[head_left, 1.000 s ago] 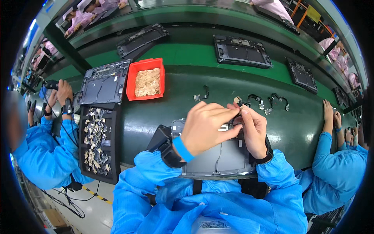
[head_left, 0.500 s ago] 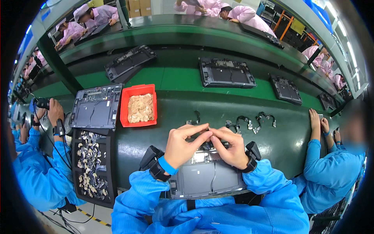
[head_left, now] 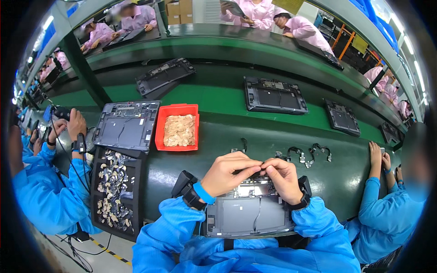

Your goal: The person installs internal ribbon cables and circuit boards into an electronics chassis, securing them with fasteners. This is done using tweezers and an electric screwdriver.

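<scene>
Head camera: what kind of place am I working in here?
Most likely an electronics assembly line. Opened dark device shells ride a long green conveyor belt, both hands work on another shell, and workers in blue smocks and pink smocks line both sides.

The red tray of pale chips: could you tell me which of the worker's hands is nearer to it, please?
Left. The left hand sits just below and right of the red tray; the right hand is farther right, beyond the left.

Red tray, green bench
</scene>
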A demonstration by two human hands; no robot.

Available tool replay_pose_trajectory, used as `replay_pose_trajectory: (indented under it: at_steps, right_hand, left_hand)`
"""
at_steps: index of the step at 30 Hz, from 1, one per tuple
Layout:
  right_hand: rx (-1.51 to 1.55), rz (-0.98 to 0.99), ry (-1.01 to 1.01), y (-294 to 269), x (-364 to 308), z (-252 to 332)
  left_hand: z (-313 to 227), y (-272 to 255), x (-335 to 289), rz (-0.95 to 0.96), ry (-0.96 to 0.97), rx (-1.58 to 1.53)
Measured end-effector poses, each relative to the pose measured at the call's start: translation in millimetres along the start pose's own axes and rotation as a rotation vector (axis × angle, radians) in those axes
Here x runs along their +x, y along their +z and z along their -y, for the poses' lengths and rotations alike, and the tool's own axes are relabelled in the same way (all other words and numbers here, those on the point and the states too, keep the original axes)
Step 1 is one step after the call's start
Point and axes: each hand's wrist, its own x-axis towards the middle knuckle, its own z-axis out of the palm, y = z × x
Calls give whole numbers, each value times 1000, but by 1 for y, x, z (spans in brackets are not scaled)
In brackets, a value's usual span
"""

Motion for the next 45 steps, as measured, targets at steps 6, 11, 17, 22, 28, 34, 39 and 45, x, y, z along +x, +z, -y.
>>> replay_pose_trajectory:
  at_steps: [6,11,17,22,28,34,39,45]
  right_hand:
    - [-49,-48,-1,-1,3,-2]
    - [-42,-18,-32,-3,-1,2]
    - [-46,33,64,7,-3,3]
    - [125,-86,28,-4,-4,0]
    - [31,-102,149,6,7,3]
    - [-91,-18,212,12,1,0]
    - [-334,-32,132,18,-5,4]
    - [-532,-19,-11,16,-4,0]
  left_hand:
    - [7,2,-2,-12,94,87]
    - [2,5,1,-84,185,136]
    - [-4,-7,-5,-77,257,405]
    - [-4,-52,12,-271,107,670]
    - [-7,-72,18,-603,-138,687]
    - [-7,-20,11,50,346,667]
    - [-2,-12,7,83,326,651]
    - [4,-6,7,48,357,668]
